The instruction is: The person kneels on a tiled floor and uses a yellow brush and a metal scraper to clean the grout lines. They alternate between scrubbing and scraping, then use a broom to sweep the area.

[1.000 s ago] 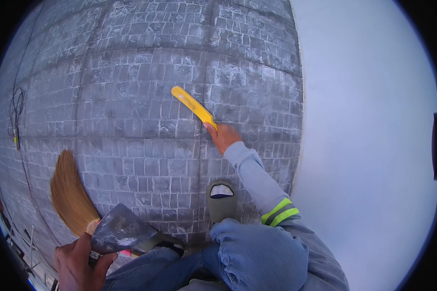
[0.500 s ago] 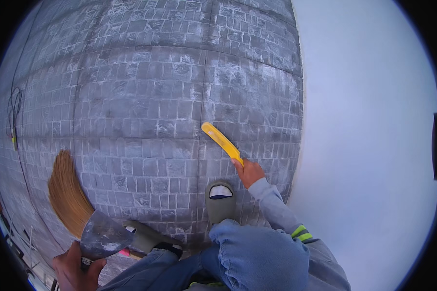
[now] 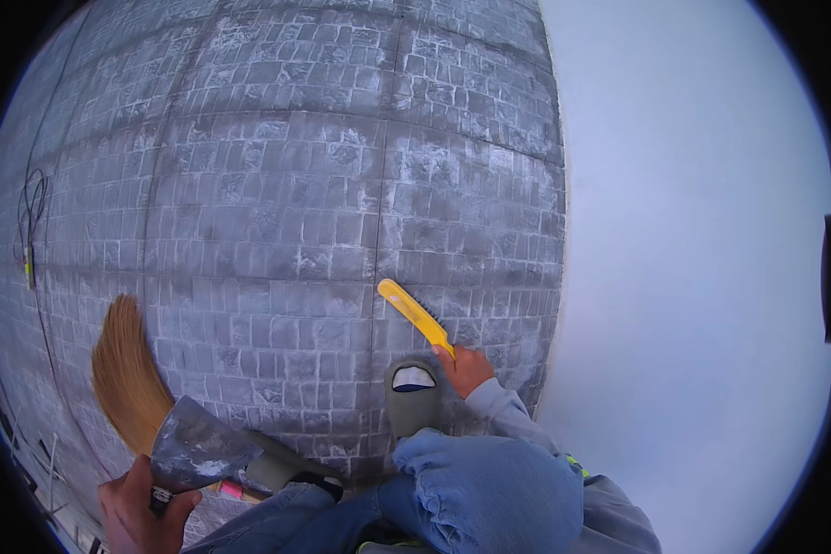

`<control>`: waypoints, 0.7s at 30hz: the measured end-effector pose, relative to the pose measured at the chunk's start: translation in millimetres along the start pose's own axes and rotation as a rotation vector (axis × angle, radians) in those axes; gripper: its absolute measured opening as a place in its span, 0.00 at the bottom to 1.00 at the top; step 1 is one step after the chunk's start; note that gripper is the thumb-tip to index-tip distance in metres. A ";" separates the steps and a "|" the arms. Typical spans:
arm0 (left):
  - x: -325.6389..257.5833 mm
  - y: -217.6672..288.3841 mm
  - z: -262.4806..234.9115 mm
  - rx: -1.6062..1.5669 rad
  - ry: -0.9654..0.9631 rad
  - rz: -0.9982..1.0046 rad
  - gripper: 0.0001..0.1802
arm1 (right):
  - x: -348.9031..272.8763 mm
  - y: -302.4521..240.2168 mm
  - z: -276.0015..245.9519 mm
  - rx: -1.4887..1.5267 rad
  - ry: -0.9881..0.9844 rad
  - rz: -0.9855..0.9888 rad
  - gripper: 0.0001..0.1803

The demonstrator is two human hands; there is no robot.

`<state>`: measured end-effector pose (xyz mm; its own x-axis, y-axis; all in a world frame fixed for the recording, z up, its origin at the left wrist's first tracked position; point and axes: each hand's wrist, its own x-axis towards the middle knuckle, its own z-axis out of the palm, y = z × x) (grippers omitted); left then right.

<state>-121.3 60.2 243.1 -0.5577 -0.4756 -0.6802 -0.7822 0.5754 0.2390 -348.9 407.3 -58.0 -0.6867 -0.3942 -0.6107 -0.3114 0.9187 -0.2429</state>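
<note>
My right hand (image 3: 468, 371) is closed round the handle of a yellow wire brush (image 3: 410, 312). The brush slants up and to the left above the paved floor, dark bristles showing along its right edge. At the lower left, my left hand (image 3: 143, 513) grips a wide scraper (image 3: 203, 450); its grey blade is smeared with white and points up to the right. Behind the blade lies a broom (image 3: 127, 374) with a curved brown straw head. Part of the broom is hidden by the blade, and a pink band shows beyond it.
Grey stone-patterned paving (image 3: 268, 222) with white residue spreads ahead. A white wall (image 3: 683, 249) borders it on the right. My feet wear olive slides (image 3: 414, 406). A dark looped cable (image 3: 33, 208) lies at the far left, near poles and other clutter.
My right hand and the wire brush have moved down and slightly left, closer to my foot. My left hand still holds the scraper in nearly the same place. The view has shifted slightly.
</note>
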 end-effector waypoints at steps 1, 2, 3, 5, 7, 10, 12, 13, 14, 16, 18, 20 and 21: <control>0.0 -1.7 0.5 -0.003 -0.014 -0.004 0.21 | -0.9 -0.4 2.0 0.006 -0.006 0.012 0.35; 0.2 -1.4 1.2 -0.004 -0.030 -0.005 0.21 | 4.0 -7.4 0.4 -0.019 -0.044 0.074 0.35; 2.0 0.1 1.6 -0.005 -0.046 0.001 0.21 | 17.7 -20.6 -2.1 0.033 0.025 -0.010 0.36; 2.8 9.0 3.7 -0.008 -0.026 0.079 0.20 | 66.2 -61.7 -10.5 0.004 0.085 -0.040 0.37; 4.1 17.8 3.6 0.000 0.005 0.168 0.20 | 109.9 -98.1 -25.4 0.068 0.123 -0.131 0.38; 3.9 23.4 1.9 0.016 0.050 0.267 0.20 | 137.1 -115.3 -33.9 0.046 0.197 -0.111 0.38; 2.4 19.1 0.1 0.002 0.080 0.267 0.20 | 113.8 -94.9 -30.3 0.034 0.179 -0.125 0.39; 1.5 15.0 0.2 0.000 0.075 0.214 0.21 | 93.4 -77.2 -26.1 0.014 0.121 -0.070 0.39; -0.9 10.3 -0.3 -0.003 0.069 0.160 0.21 | 66.8 -55.7 -21.7 0.002 0.104 -0.060 0.38; -3.3 0.3 0.6 -0.024 0.058 0.071 0.21 | 14.2 -20.7 -11.6 0.005 0.081 -0.029 0.35; -4.2 -6.7 1.8 -0.038 0.039 0.009 0.21 | -12.5 -3.6 -1.5 -0.003 0.065 0.016 0.34; -3.8 -8.1 3.5 0.014 0.014 0.025 0.21 | -10.4 -8.1 3.8 -0.039 0.021 0.104 0.34; -3.8 -5.9 5.4 0.044 0.005 0.038 0.21 | 2.2 -17.4 4.0 0.013 0.097 0.021 0.35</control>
<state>-113.1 62.2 240.5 -0.5886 -0.4563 -0.6674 -0.7473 0.6219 0.2339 -342.4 390.6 -58.2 -0.7533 -0.3749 -0.5403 -0.2884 0.9267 -0.2410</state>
